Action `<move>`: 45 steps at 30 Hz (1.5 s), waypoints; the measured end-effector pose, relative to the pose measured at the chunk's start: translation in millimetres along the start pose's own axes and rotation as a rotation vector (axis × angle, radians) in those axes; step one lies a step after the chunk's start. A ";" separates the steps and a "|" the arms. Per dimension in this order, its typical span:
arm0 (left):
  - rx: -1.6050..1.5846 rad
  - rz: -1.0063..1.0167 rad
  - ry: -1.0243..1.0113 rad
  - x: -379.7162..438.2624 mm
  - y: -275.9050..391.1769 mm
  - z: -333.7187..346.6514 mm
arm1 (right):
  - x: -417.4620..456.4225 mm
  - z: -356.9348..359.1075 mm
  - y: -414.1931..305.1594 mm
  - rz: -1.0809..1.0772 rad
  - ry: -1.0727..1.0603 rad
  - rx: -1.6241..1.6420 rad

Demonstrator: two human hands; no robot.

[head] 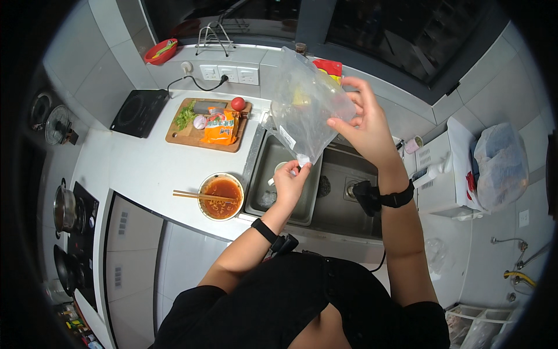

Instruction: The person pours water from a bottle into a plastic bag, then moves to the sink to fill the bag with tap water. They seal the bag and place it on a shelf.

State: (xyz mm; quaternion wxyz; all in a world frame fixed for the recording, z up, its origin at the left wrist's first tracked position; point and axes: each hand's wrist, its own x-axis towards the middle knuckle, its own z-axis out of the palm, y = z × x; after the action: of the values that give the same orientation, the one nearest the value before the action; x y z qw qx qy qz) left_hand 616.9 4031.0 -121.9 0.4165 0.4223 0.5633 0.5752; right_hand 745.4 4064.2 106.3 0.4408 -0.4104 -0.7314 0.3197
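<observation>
Above the double sink, both hands hold a clear plastic bag (296,113) up at a slant. My left hand (290,183) pinches its lower corner, where something white is gathered at the fingertips. At the right edge of the bag is my right hand (366,122), thumb and fingers gripping the film. A white label with print sticks to the bag near its lower left. Yellowish patches show in or through the plastic; I cannot tell which. Beneath the left hand, a white cup (279,172) and crumpled clear plastic (267,199) lie in the left basin (257,211).
A bowl of red noodle soup (221,207) with chopsticks (185,194) across it stands beside the sink. Behind it, a cutting board (183,138) bears a cleaver (209,107), greens, an onion, a tomato and an orange packet (222,133). An induction cooker (139,112) is farther left.
</observation>
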 end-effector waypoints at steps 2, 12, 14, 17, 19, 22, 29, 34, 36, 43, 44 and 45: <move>-0.011 0.000 0.015 0.5 4.6 0.5 | -3.0 7.9 6.7 -0.002 0.101 0.178; 0.221 0.293 0.130 6.4 39.5 -12.5 | -33.4 5.8 52.3 0.180 0.065 0.092; 0.267 0.360 0.160 8.8 44.1 -15.5 | -38.1 4.0 52.6 0.237 0.067 0.160; 0.238 0.439 0.193 12.3 54.4 -15.5 | -44.8 2.6 55.3 0.227 0.092 0.264; 0.262 0.537 0.205 18.4 52.7 -17.6 | -49.8 5.3 55.0 0.175 0.119 0.322; 0.305 0.638 0.217 22.9 62.1 -20.8 | -59.6 9.0 45.0 0.187 0.156 0.276; 0.331 0.723 0.236 21.6 81.8 -22.4 | -74.3 6.6 66.1 0.182 0.194 0.496; 0.331 0.765 0.247 18.8 83.8 -21.3 | -83.1 3.6 83.0 0.177 0.181 0.593; 0.345 0.757 0.238 18.1 81.4 -21.1 | -87.1 3.3 89.3 0.188 0.174 0.611; 0.345 0.467 -0.072 8.4 49.6 -15.0 | -97.1 1.8 82.5 0.343 0.300 0.533; 0.353 0.403 -0.161 5.2 37.0 -15.2 | -101.4 -0.8 84.9 0.349 0.304 0.479; 0.379 0.304 -0.260 0.7 26.0 -15.5 | -109.1 -7.5 92.3 0.354 0.311 0.424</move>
State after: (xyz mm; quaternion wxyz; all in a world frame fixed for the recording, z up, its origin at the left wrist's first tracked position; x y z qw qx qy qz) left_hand 601.8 4026.6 -96.0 0.3078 0.6426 0.5329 0.4564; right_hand 811.6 4011.1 -8.9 0.5606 -0.4743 -0.4895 0.4703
